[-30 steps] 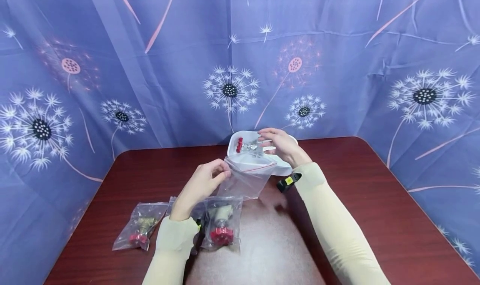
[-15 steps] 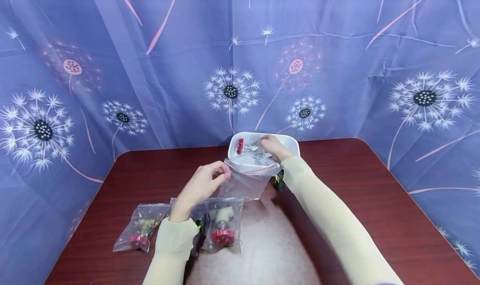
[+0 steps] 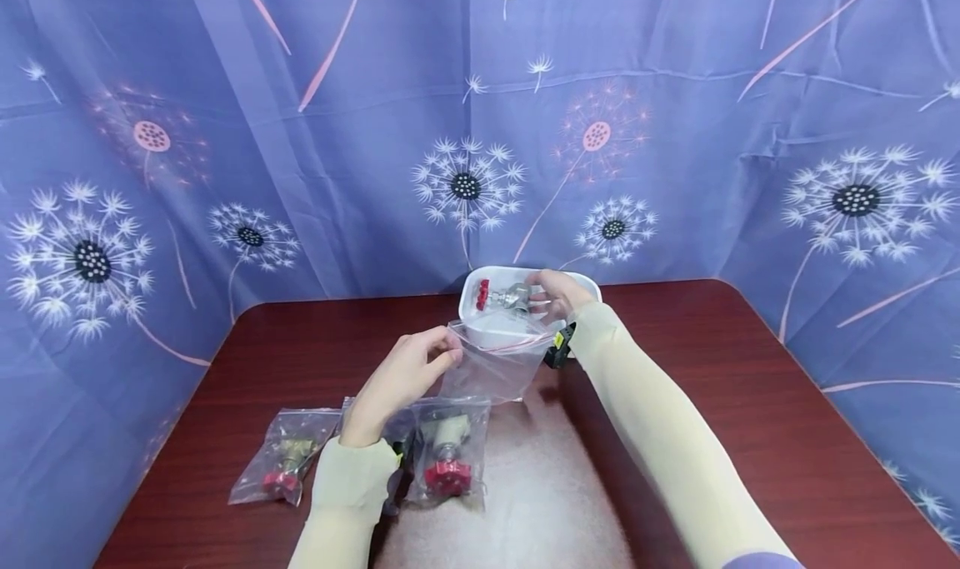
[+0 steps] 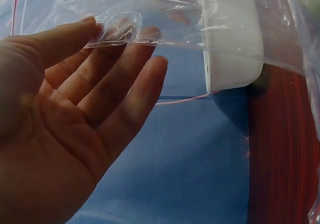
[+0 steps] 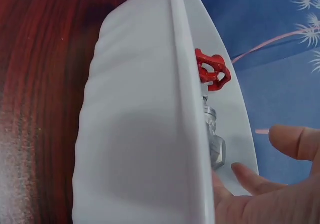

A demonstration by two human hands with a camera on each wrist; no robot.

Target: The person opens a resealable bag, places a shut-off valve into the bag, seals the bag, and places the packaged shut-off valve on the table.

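Note:
A clear zip bag point(image 3: 491, 373) stands in the middle of the table, its mouth spread. At its upper left edge my left hand point(image 3: 405, 373) pinches the film between thumb and fingers; the left wrist view shows the thumb point(image 4: 75, 36) against it. Behind the bag, a silvery valve point(image 3: 513, 296) with a red handwheel point(image 5: 214, 71) lies in a white plastic tray point(image 3: 592, 284). My right hand point(image 3: 561, 290) reaches into the tray by the valve's body. Its thumb point(image 5: 295, 140) is raised apart from the valve, fingers loosely bent; whether they touch it is hard to tell.
Left of centre lie a bagged brass-coloured valve point(image 3: 288, 461) with a red handwheel and another bagged valve point(image 3: 447, 461). A further bag point(image 3: 401, 423) is partly hidden by my left wrist. A patterned blue curtain point(image 3: 360, 177) hangs right behind the tray.
My right hand has gone down into the tray to the valve, and its fingers have since spread a little. The left hand keeps its hold on the bag.

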